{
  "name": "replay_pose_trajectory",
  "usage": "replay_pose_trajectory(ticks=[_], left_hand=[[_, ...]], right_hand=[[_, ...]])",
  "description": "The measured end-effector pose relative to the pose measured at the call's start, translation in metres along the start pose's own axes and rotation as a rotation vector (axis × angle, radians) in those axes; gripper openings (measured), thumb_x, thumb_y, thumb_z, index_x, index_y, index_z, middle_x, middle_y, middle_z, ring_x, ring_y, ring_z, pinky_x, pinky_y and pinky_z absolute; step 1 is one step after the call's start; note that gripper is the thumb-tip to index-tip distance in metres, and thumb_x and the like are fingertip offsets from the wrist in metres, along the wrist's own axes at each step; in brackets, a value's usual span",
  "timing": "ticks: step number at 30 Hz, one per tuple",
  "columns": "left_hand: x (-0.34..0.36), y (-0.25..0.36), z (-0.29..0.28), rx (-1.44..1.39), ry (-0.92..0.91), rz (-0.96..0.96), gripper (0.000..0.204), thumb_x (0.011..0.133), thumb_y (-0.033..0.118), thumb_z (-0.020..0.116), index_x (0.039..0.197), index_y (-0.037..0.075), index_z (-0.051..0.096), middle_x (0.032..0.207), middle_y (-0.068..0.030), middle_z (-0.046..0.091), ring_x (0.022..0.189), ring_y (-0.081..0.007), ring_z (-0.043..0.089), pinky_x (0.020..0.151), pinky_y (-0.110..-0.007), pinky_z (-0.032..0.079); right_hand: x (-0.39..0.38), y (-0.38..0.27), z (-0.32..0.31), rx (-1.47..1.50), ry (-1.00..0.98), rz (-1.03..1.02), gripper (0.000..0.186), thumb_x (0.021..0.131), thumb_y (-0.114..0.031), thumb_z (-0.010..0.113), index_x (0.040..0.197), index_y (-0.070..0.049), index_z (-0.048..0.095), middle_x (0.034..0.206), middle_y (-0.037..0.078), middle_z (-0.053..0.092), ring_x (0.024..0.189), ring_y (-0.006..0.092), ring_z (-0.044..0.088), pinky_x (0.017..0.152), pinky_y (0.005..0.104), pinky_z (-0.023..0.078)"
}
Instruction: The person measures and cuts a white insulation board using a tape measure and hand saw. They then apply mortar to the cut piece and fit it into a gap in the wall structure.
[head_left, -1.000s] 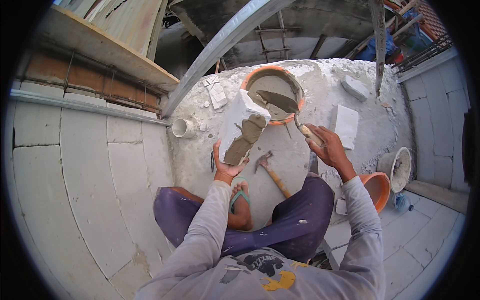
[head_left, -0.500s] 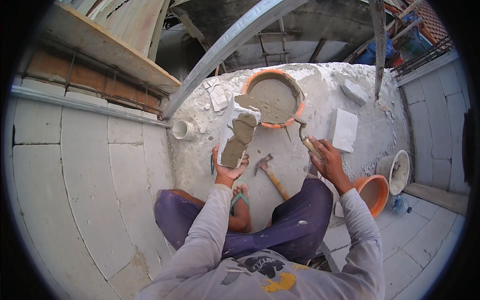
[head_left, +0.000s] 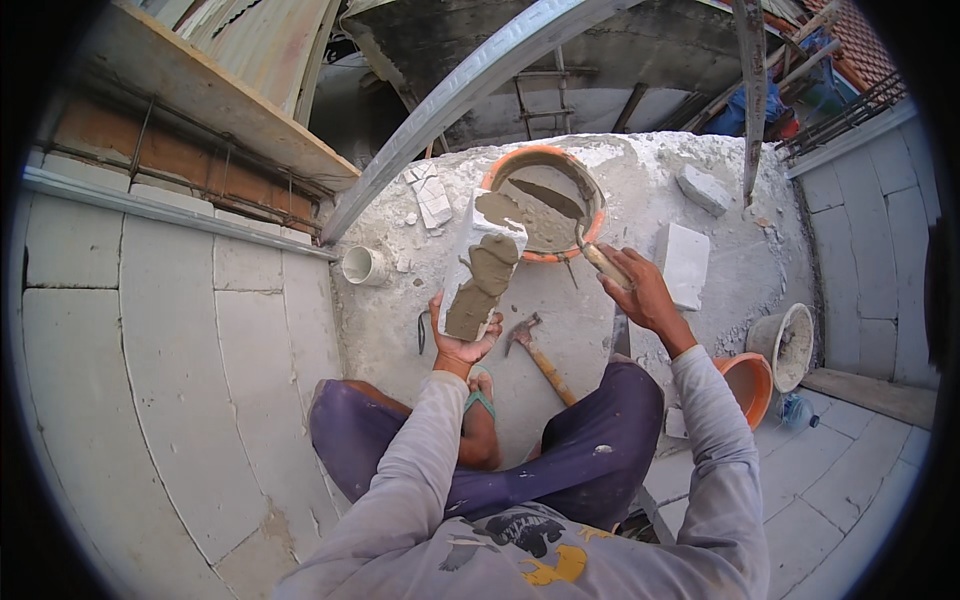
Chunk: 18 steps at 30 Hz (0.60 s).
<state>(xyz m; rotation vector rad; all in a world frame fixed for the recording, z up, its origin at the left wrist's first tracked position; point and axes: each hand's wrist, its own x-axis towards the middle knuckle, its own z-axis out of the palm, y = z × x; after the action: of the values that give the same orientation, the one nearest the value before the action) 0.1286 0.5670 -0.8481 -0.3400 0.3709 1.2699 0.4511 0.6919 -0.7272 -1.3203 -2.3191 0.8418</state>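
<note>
My left hand (head_left: 466,341) grips the near end of a white block (head_left: 462,262), held up at a tilt. Wet grey mortar (head_left: 490,268) lies in thick patches along the block's upper face. In my right hand (head_left: 640,291) is the wooden handle of a trowel (head_left: 604,264), the fingers wrapped round it. The trowel's blade dips into the mortar of an orange bucket (head_left: 601,222), just beyond the block. On the floor between my legs and the bucket lies a claw hammer (head_left: 544,366) with a wooden handle.
Another white block (head_left: 684,264) and a broken piece (head_left: 704,189) lie right of the bucket. A second orange bucket (head_left: 750,382), a whitish bucket (head_left: 790,345) and a plastic bottle (head_left: 799,411) are at the right. A small white pot (head_left: 365,265) lies left. A metal beam (head_left: 428,118) slants overhead.
My right hand has moved up and left, taking the trowel blade from near the block into the bucket's mortar. The left hand and block have barely shifted.
</note>
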Motion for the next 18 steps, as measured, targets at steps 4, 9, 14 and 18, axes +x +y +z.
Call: replay_pose_trajectory(ticks=[4, 9, 14, 18], left_hand=[[0.006, -0.002, -0.002, 0.047, 0.068, 0.079, 0.069, 0.086, 0.072, 0.055, 0.128, 0.018, 0.069, 0.111, -0.0085, 0.068, 0.085, -0.0301, 0.050, 0.069, -0.038, 0.043], [0.008, -0.003, 0.004, -0.064, 0.068, 0.103, 0.067, 0.087, 0.069, 0.057, 0.131, 0.019, 0.067, 0.117, -0.0075, 0.070, 0.085, -0.0287, 0.054, 0.069, -0.040, 0.044], [-0.002, 0.002, 0.020, 0.025, 0.083, 0.153, 0.064, 0.090, 0.066, 0.058, 0.134, 0.020, 0.066, 0.125, -0.0050, 0.070, 0.097, -0.0260, 0.064, 0.074, -0.043, 0.050], [-0.024, 0.005, 0.047, 0.123, 0.098, 0.232, 0.067, 0.094, 0.062, 0.058, 0.144, 0.018, 0.058, 0.134, -0.0087, 0.065, 0.116, -0.0288, 0.063, 0.091, -0.047, 0.052]], right_hand=[[0.001, -0.034, -0.001, -0.019, -0.033, -0.068, 0.061, 0.091, -0.011, 0.076, 0.149, -0.019, 0.059, 0.105, 0.015, 0.063, 0.088, 0.0347, 0.067, 0.077, 0.0448, 0.056], [-0.060, -0.009, 0.004, -0.067, 0.041, -0.006, 0.062, 0.089, -0.007, 0.076, 0.148, -0.018, 0.061, 0.106, 0.014, 0.063, 0.088, 0.0327, 0.069, 0.078, 0.0412, 0.057], [-0.029, 0.034, 0.012, 0.063, 0.109, 0.006, 0.051, 0.094, -0.017, 0.072, 0.142, -0.003, 0.062, 0.109, 0.017, 0.071, 0.089, 0.0316, 0.070, 0.086, 0.0397, 0.056], [0.040, 0.037, 0.033, 0.166, -0.078, 0.230, 0.045, 0.098, -0.028, 0.067, 0.131, 0.003, 0.066, 0.116, 0.023, 0.073, 0.095, 0.0341, 0.072, 0.089, 0.0398, 0.055]])
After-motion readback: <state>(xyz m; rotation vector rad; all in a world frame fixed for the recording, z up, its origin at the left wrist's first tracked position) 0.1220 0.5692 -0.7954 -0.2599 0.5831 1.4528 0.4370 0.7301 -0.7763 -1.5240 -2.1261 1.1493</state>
